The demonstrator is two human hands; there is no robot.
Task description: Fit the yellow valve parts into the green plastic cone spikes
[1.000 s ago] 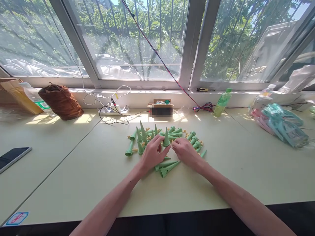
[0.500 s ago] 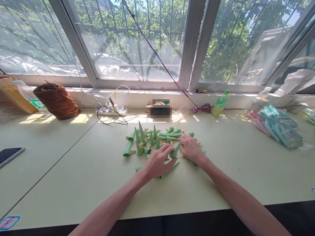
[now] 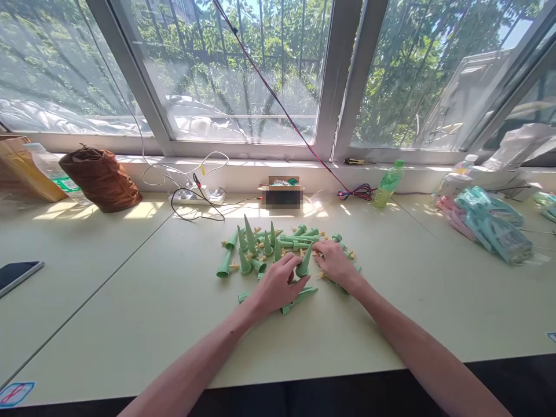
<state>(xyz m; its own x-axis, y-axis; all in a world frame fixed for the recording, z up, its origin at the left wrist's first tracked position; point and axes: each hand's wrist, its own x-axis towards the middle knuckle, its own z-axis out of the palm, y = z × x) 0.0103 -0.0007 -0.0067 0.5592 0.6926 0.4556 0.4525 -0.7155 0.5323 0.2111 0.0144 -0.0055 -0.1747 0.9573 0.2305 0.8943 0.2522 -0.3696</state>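
1. At the middle of the pale tabletop (image 3: 130,301), my left hand (image 3: 274,286) pinches a green plastic cone (image 3: 304,263) by its wide base, tip up.
2. My right hand (image 3: 336,265) rests beside it on the heap of green cones (image 3: 256,249); I cannot tell whether its grip holds anything.
3. I judge this cone is being stood upright, which calls for a flat base.

Landmark: the cone pile (image 3: 260,246). To its left, right and near side the table (image 3: 130,313) is bare and passage is free. The left hand (image 3: 275,286), closed on one cone (image 3: 304,263), and the right hand (image 3: 336,266) block its near edge. Behind it stand a power strip (image 3: 197,196), a cardboard box (image 3: 282,196) and a green bottle (image 3: 388,184). Far left lie a brown bag (image 3: 101,178) and a phone (image 3: 17,275); far right, packets (image 3: 490,223).
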